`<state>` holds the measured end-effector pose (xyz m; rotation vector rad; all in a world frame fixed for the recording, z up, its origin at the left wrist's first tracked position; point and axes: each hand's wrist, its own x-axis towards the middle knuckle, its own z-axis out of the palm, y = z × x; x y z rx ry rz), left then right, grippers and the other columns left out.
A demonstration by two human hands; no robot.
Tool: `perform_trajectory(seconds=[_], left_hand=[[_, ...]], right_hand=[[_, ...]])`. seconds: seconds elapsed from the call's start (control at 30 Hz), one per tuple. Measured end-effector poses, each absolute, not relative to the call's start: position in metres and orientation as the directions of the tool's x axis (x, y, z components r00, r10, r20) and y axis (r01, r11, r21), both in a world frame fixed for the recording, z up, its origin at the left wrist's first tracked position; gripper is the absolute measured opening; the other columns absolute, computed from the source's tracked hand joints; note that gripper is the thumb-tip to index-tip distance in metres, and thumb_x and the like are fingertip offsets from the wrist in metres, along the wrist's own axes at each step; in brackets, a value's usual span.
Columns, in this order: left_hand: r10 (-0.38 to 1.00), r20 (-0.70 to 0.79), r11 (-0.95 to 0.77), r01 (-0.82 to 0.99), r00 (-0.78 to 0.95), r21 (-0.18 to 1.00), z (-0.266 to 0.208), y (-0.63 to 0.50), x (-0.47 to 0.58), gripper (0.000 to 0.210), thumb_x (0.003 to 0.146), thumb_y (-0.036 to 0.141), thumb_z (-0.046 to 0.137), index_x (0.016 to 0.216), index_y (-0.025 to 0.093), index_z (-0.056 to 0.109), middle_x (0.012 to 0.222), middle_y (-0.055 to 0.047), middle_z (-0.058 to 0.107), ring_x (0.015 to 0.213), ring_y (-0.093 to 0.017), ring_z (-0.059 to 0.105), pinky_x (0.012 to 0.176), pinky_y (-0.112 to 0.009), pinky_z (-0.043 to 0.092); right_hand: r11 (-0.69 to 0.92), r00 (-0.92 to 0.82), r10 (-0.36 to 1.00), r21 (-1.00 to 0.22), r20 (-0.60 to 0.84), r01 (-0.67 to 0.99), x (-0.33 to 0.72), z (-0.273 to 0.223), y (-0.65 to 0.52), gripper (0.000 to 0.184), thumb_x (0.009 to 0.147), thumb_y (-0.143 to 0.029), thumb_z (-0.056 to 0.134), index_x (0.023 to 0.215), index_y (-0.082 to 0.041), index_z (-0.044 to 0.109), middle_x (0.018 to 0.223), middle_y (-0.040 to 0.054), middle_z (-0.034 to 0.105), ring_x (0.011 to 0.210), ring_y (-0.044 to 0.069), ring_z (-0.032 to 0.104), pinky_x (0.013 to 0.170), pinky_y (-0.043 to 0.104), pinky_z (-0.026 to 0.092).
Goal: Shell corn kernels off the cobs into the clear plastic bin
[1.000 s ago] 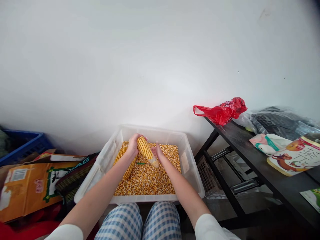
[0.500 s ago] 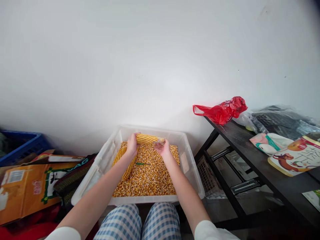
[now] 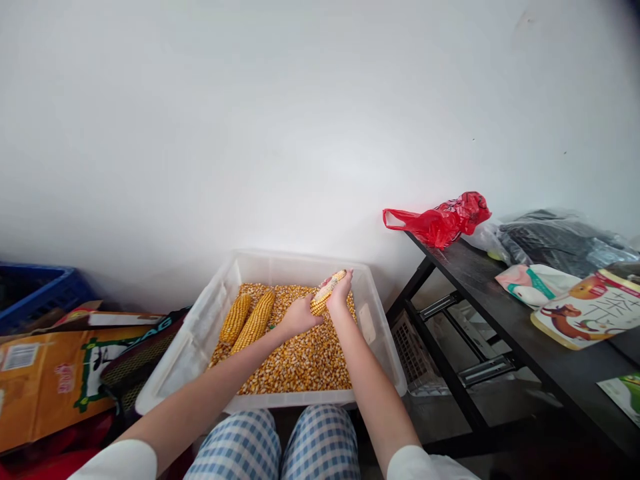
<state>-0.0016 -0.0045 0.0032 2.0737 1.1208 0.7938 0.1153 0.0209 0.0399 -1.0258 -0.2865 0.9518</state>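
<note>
Between my two hands is an ear of corn (image 3: pixel 329 292), tilted with its far end up to the right; pale bare patches show along its upper side. My left hand (image 3: pixel 300 316) closes round its lower end, while my right hand (image 3: pixel 341 293) wraps the upper part from the right. Both are above a white plastic tub (image 3: pixel 183 357) holding loose corn kernels (image 3: pixel 295 363). Two more yellow ears, a shorter ear (image 3: pixel 235 319) and a longer ear (image 3: pixel 256 321), lie side by side on the kernels at the left. A small green tool (image 3: pixel 271 327) is mostly hidden by my left arm.
A black table (image 3: pixel 530 327) stands at the right, bearing a red plastic bag (image 3: pixel 440 220), a jar with a printed label (image 3: pixel 585 308) and packets. Left of the tub are an orange cardboard box (image 3: pixel 45 380), a black mesh bag (image 3: pixel 135 360) and a blue crate (image 3: pixel 50 287). A white wall rises behind.
The held ear has swung from lying level to tilted, and its bare patches now show. My left hand has moved right and down, away from the two lying ears, closer to my right hand.
</note>
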Motion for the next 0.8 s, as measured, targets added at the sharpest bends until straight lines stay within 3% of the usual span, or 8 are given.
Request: perform_trajectory(seconds=[0.23, 0.33, 0.47, 0.53, 0.63, 0.7, 0.8], left_hand=[[0.864, 0.116, -0.281, 0.278, 0.49, 0.919, 0.013, -0.008, -0.003, 0.027, 0.051, 0.026, 0.065, 0.076, 0.018, 0.058, 0.066, -0.001, 0.061, 0.058, -0.018, 0.055, 0.054, -0.026, 0.038], [0.777, -0.014, -0.066, 0.104, 0.63, 0.992, 0.019, -0.01, -0.006, 0.028, 0.053, 0.027, 0.067, 0.078, 0.016, 0.061, 0.073, -0.003, 0.064, 0.063, -0.019, 0.058, 0.059, -0.027, 0.042], [0.664, -0.095, 0.214, -0.067, 0.741, 0.975, 0.025, -0.014, -0.01, 0.031, 0.058, 0.029, 0.066, 0.085, 0.015, 0.062, 0.079, -0.008, 0.066, 0.066, -0.02, 0.06, 0.062, -0.03, 0.046], [0.64, -0.113, 0.302, -0.113, 0.76, 0.947, 0.027, -0.014, -0.011, 0.03, 0.062, 0.034, 0.063, 0.085, 0.013, 0.061, 0.078, -0.01, 0.065, 0.064, -0.02, 0.06, 0.06, -0.031, 0.046], [0.573, -0.173, 0.404, -0.092, 0.801, 0.91, 0.027, -0.01, -0.012, 0.036, 0.067, 0.042, 0.057, 0.088, 0.013, 0.059, 0.075, -0.012, 0.065, 0.061, -0.02, 0.06, 0.06, -0.033, 0.046], [0.596, -0.176, 0.34, -0.047, 0.784, 0.939, 0.024, -0.006, -0.013, 0.041, 0.065, 0.042, 0.058, 0.095, 0.014, 0.056, 0.079, -0.011, 0.064, 0.066, -0.021, 0.061, 0.062, -0.033, 0.046], [0.768, -0.058, -0.028, 0.124, 0.638, 0.992, 0.013, 0.0, -0.012, 0.055, 0.053, 0.037, 0.068, 0.102, 0.017, 0.051, 0.091, -0.009, 0.063, 0.079, -0.023, 0.06, 0.068, -0.031, 0.045]], right_hand=[[0.231, 0.571, 0.817, -0.862, -0.08, -0.451, 0.112, 0.043, 0.016, 0.049, 0.074, -0.066, 0.023, 0.067, -0.021, 0.04, 0.043, -0.0046, 0.043, 0.035, 0.012, 0.046, 0.038, 0.025, 0.042], [0.225, 0.552, 0.833, -0.903, -0.017, -0.366, 0.126, 0.039, 0.018, 0.051, 0.076, -0.065, 0.02, 0.064, -0.021, 0.042, 0.042, -0.0043, 0.044, 0.036, 0.012, 0.047, 0.04, 0.025, 0.041], [0.173, 0.634, 0.773, -0.97, 0.027, -0.17, 0.148, 0.032, 0.023, 0.051, 0.078, -0.059, 0.024, 0.059, -0.019, 0.048, 0.049, -0.0009, 0.054, 0.047, 0.011, 0.053, 0.048, 0.022, 0.043], [0.127, 0.608, 0.794, -0.971, -0.023, -0.203, 0.147, 0.029, 0.025, 0.049, 0.079, -0.056, 0.025, 0.061, -0.018, 0.051, 0.056, 0.0009, 0.059, 0.054, 0.012, 0.056, 0.053, 0.022, 0.044], [0.053, 0.363, 0.927, -0.926, -0.093, -0.373, 0.131, 0.026, 0.026, 0.047, 0.078, -0.057, 0.028, 0.071, -0.018, 0.052, 0.056, 0.0004, 0.06, 0.053, 0.013, 0.058, 0.052, 0.023, 0.045], [0.027, 0.261, 0.96, -0.898, -0.098, -0.439, 0.119, 0.025, 0.026, 0.043, 0.077, -0.059, 0.033, 0.077, -0.019, 0.05, 0.051, -0.0022, 0.056, 0.047, 0.013, 0.056, 0.046, 0.023, 0.043], [0.079, 0.379, 0.918, -0.882, -0.117, -0.465, 0.112, 0.025, 0.026, 0.039, 0.074, -0.059, 0.039, 0.077, -0.021, 0.043, 0.048, -0.0053, 0.052, 0.041, 0.012, 0.053, 0.04, 0.022, 0.041]])
